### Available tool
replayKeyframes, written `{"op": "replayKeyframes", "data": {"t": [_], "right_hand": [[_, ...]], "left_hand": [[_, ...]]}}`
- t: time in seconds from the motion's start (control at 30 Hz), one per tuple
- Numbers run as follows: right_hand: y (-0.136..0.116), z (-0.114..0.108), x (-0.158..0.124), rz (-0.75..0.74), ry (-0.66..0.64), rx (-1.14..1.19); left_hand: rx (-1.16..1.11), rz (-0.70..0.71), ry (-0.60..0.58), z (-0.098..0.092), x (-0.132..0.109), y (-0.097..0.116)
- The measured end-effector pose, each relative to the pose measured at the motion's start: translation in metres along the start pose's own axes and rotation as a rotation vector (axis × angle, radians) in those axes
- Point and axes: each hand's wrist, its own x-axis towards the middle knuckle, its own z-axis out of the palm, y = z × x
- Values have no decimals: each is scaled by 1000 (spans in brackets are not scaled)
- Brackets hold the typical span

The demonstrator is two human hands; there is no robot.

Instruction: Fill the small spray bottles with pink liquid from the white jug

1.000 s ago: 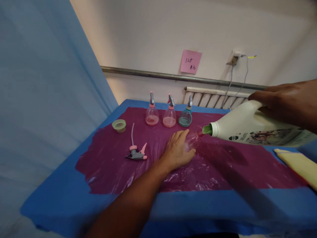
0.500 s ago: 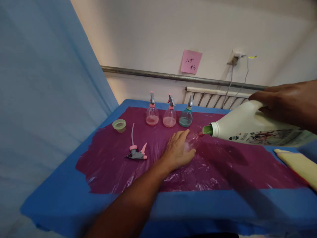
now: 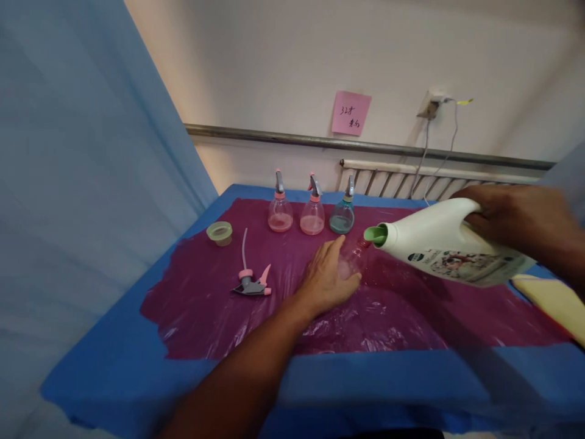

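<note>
- Head view: the left hand (image 3: 326, 277) wraps the small clear bottle (image 3: 354, 261) mid-table. The right hand (image 3: 512, 222), at 3 o'clock, grips the tilted white jug (image 3: 439, 244), with the spout at the bottle's mouth.
- Filling seems under way, level unreadable. The spray head (image 3: 253, 283) lies off at 9 o'clock.
- At 12 o'clock stand three spray bottles (image 3: 312, 214): two part-filled pink, one teal.

We see a jug (image 3: 439, 244) of smooth white plastic with a faint sheen and a printed label, and a small bottle (image 3: 355, 257) of clear plastic. The purple sheet (image 3: 205, 305) is thin plastic film, glossy and wrinkled, lying on matt blue cloth (image 3: 114, 366). The spray bottles (image 3: 280, 213) look to us like clear plastic, the note (image 3: 351, 113) is matt pink paper, and the pipe (image 3: 274, 137) is dull metal.
</note>
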Motion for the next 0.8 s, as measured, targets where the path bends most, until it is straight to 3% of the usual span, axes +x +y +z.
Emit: {"op": "replayKeyframes", "data": {"t": [0.13,0.23,0.5,0.63,0.8], "right_hand": [[1,27,3,150,49,224],[2,43,2,287,111,524],[0,112,-10,664,442,1198],[-1,144,-15,764,512,1338],[-5,164,-29,805,457,1316]], "left_hand": [[-35,-4,5,-2,0,1],[-40,-6,14,-1,0,-2],[-51,-5,44,0,3,-11],[-45,-29,30,0,5,-13],[-41,-78,-4,-1,5,-11]]}}
